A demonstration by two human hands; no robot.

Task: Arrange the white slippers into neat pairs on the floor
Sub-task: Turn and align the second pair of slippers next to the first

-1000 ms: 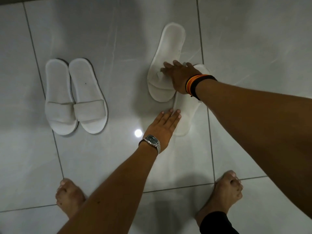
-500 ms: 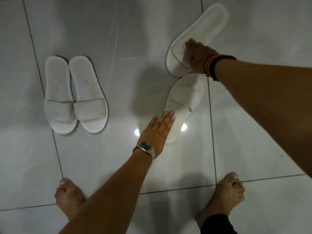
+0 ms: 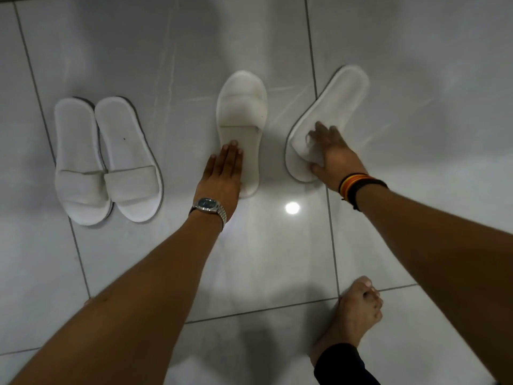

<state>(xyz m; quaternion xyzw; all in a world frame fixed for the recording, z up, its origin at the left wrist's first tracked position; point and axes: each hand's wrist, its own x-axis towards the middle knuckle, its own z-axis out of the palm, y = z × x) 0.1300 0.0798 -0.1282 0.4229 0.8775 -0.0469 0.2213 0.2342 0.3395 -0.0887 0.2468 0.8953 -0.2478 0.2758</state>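
Two white slippers [image 3: 80,162] [image 3: 127,159] lie side by side at the left, straps toward me. A third white slipper [image 3: 241,115] lies in the middle, strap at its far end. My left hand [image 3: 224,173] rests flat on its near left edge, fingers together. A fourth white slipper [image 3: 333,112] lies to the right, tilted with its heel up and to the right. My right hand [image 3: 330,154] grips it at the strap end, fingers curled over the strap. A gap of bare floor separates the middle and right slippers.
The floor is glossy grey tile [image 3: 416,190] with dark grout lines and a bright light reflection [image 3: 292,208]. My bare right foot [image 3: 358,315] stands at the lower right; my left foot is almost hidden under my left forearm.
My right hand has pulled its slipper off the other one and out to the right. The middle slipper now lies straighter under my left hand.
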